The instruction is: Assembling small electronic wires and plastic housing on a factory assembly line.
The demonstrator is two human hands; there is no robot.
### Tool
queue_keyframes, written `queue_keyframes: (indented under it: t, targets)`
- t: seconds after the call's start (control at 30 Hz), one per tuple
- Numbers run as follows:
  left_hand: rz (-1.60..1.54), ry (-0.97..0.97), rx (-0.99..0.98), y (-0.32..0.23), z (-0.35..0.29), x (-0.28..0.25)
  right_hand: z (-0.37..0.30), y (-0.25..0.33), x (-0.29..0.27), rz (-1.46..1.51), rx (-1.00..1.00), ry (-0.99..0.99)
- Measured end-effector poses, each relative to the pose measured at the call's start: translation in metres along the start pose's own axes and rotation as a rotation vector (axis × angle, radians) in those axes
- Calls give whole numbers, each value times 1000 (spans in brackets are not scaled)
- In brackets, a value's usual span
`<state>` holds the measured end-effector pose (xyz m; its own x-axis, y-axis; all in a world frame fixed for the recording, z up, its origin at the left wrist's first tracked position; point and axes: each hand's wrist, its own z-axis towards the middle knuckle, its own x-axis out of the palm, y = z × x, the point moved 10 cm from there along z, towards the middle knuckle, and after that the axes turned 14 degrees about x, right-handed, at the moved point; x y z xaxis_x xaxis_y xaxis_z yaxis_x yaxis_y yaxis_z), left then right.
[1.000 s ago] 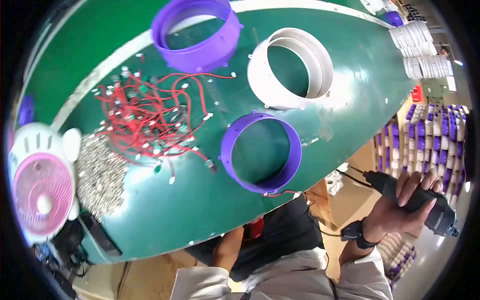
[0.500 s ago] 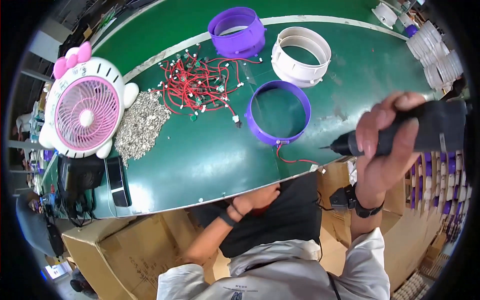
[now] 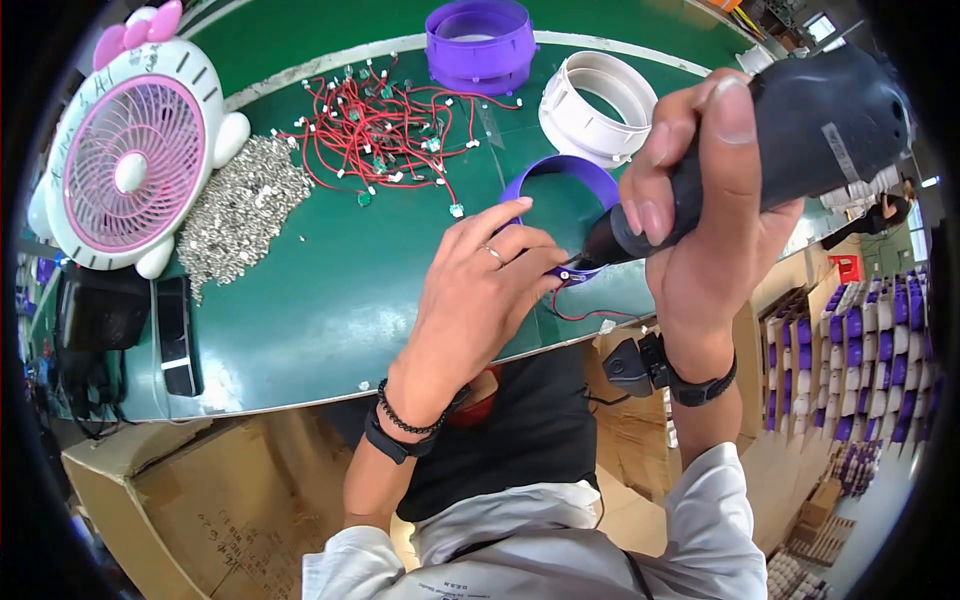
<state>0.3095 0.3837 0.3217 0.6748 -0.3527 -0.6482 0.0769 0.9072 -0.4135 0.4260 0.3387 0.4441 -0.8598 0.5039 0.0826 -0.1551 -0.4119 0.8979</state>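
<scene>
My right hand [image 3: 705,190] is wrapped round a black electric screwdriver [image 3: 825,125]. The screwdriver's nose reaches over the near side of a purple plastic ring [image 3: 592,172] lying on the bench. Fingers of my left hand [image 3: 475,295] grip the ring's near left rim, the tips close to the driver's bit. A small metal piece [image 3: 566,276] sits on the ring's near wall beside these fingertips. From there a red wire [image 3: 585,318] runs right along the bench edge. Whether the bit touches the metal piece is hard to make out.
Behind lie a white ring [image 3: 630,100], another purple ring [image 3: 480,75] and a tangle of red wires [image 3: 375,125]. Leftward are a heap of small metal parts [image 3: 240,205], a pink-and-white fan [image 3: 130,172] and a phone [image 3: 177,335]. A cardboard box [image 3: 220,500] stands below the bench.
My left hand has come up from my lap onto the purple ring. My right hand has brought the screwdriver left to the ring's near edge. The whole view has shifted slightly.
</scene>
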Motion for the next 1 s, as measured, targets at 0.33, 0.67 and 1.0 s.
queue_keyframes:
  t: [0.33, 0.67, 1.0]
  targets:
    - [-42, -75, -46, 4, -1, 2, -3, -3, -11, 16, 78, 21]
    - [-62, -57, -17, 7, -1, 5, -3, -6, -7, 165, 94, 144]
    - [-59, -78, -7, 9, 0, 3, -4, -11, 11, 126, 118, 221]
